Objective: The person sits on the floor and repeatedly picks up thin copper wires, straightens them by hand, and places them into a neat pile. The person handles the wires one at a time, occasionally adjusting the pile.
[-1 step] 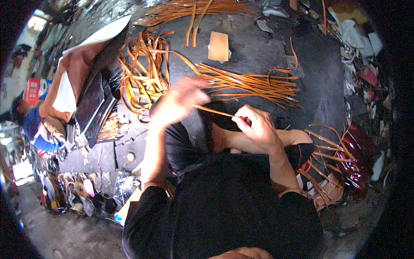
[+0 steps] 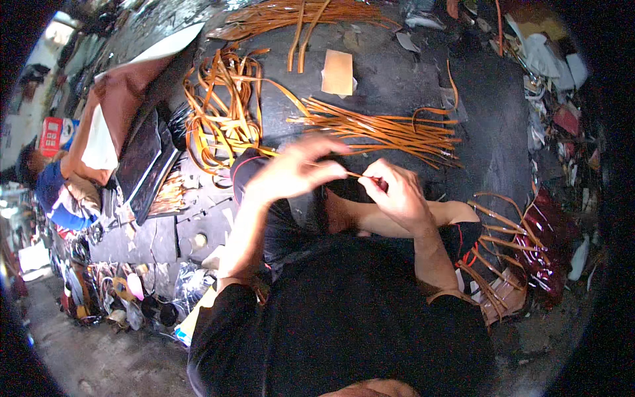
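Observation:
My right hand (image 2: 398, 194) is closed in a pinch on a thin brown strip (image 2: 354, 175), which looks like leather, in front of my body. Opposite it, my left hand (image 2: 297, 173) is blurred by motion, its thumb and fingers apart. The strip's visible end meets the left thumb tip; whether it runs on behind that hand is hidden. Just beyond both hands lies a loose bundle of similar glossy strips (image 2: 390, 132). A tangled heap of longer strips (image 2: 221, 112) sits to its left, beyond my left hand.
A tan rectangular block (image 2: 338, 73) lies on the dark work surface (image 2: 489, 139). More strips (image 2: 297, 16) lie at the far edge, others (image 2: 499, 241) at the right. A brown sheet (image 2: 126, 89) and black sheets (image 2: 142, 169) lie left, near another person (image 2: 56, 188).
My left hand has moved right, toward my right hand, and the stretch of strip showing between them is shorter. The right hand has stayed nearly in place, still pinching.

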{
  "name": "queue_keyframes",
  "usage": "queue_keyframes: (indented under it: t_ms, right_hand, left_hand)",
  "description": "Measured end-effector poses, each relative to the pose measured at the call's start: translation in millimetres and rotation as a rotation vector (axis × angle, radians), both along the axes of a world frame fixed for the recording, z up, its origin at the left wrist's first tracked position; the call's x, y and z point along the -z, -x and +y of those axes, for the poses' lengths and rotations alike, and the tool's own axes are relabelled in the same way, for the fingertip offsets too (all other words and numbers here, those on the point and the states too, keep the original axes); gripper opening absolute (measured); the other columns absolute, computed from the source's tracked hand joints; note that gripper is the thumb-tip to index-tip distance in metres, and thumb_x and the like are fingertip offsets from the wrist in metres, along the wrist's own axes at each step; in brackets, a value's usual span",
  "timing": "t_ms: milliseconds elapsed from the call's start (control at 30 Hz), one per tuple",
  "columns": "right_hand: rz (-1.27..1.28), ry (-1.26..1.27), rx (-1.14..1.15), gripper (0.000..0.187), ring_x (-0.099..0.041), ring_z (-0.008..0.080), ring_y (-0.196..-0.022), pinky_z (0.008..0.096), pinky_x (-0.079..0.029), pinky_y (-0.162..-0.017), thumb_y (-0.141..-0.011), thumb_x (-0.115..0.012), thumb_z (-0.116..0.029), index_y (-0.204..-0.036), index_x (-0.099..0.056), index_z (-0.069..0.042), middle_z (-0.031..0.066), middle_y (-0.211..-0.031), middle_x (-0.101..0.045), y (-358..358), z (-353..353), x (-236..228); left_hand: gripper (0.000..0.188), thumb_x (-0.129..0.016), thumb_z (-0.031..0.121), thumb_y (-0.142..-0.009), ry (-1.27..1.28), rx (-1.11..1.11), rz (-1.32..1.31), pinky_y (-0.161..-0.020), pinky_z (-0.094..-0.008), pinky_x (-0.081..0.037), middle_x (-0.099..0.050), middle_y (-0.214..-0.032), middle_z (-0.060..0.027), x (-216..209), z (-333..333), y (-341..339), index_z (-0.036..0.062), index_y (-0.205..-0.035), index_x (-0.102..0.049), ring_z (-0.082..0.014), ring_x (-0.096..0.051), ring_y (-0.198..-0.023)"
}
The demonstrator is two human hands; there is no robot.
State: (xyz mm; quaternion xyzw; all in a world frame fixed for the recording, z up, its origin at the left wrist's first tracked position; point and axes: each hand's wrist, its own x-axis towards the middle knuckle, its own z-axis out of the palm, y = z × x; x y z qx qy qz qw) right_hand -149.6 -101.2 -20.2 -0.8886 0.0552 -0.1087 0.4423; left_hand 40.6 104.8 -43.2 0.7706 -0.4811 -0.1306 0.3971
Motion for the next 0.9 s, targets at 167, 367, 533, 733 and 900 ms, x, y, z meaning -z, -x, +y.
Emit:
queue_keyframes:
  t_ms: [167,367,533,733,900]
  right_hand:
    - [-0.084,0.104,0.052,0.014,-0.063,0.0271,-0.071,0.0349,-0.049,-0.066,-0.081,-0.069,-0.010,-0.086,-0.058,-0.003,0.0126,-0.076,-0.061,-0.6,-24.5,-5.6]
    - [0.040,0.010,0.166,0.009,-0.065,0.0254,-0.079,0.0340,-0.051,-0.072,-0.089,-0.063,-0.009,-0.092,-0.060,-0.001,0.0118,-0.086,-0.066,19.1,-35.3,-9.6]
    - [0.094,0.180,0.315,0.012,-0.064,0.0249,-0.083,0.0359,-0.050,-0.077,-0.093,-0.057,-0.013,-0.094,-0.059,-0.001,0.0122,-0.087,-0.066,57.9,-91.1,-23.2]
    - [0.172,0.227,0.568,0.019,-0.064,0.0188,-0.086,0.0321,-0.048,-0.080,-0.095,-0.055,-0.019,-0.098,-0.060,-0.001,0.0102,-0.089,-0.067,109.5,-170.5,-53.1]
    - [0.156,0.723,0.629,0.022,-0.062,0.0267,-0.101,0.0344,-0.046,-0.090,-0.092,-0.061,-0.023,-0.103,-0.066,-0.004,0.0130,-0.105,-0.065,137.9,-249.4,11.3]
  left_hand:
    - [0.020,-0.060,0.019,-0.092,0.032,0.276,0.287,-0.080,-0.0394,-0.050,-0.067,-0.094,-0.0149,0.6,-59.7,45.9,0.0034,-0.104,-0.064,-0.0321,-0.064,-0.089]
    - [0.020,-0.065,0.023,-0.090,0.065,0.216,0.231,-0.069,-0.0360,-0.050,-0.067,-0.084,-0.0116,12.6,-70.5,47.9,0.0037,-0.095,-0.066,-0.0277,-0.066,-0.079]
    - [0.018,-0.065,0.020,-0.089,0.024,0.136,0.139,-0.074,-0.0339,-0.052,-0.070,-0.090,-0.0106,10.9,-40.7,8.0,0.0044,-0.098,-0.069,-0.0230,-0.068,-0.084]
    - [0.020,-0.068,0.020,-0.089,-0.149,-0.139,0.262,-0.074,-0.0284,-0.049,-0.070,-0.085,-0.0053,-4.3,-10.1,-28.8,0.0023,-0.097,-0.071,-0.0129,-0.063,-0.079]
    - [0.039,-0.068,0.030,-0.087,-0.211,-0.023,0.034,-0.088,-0.0349,-0.049,-0.069,-0.104,-0.0163,18.6,-48.3,-29.5,0.0033,-0.115,-0.066,-0.0269,-0.065,-0.102]
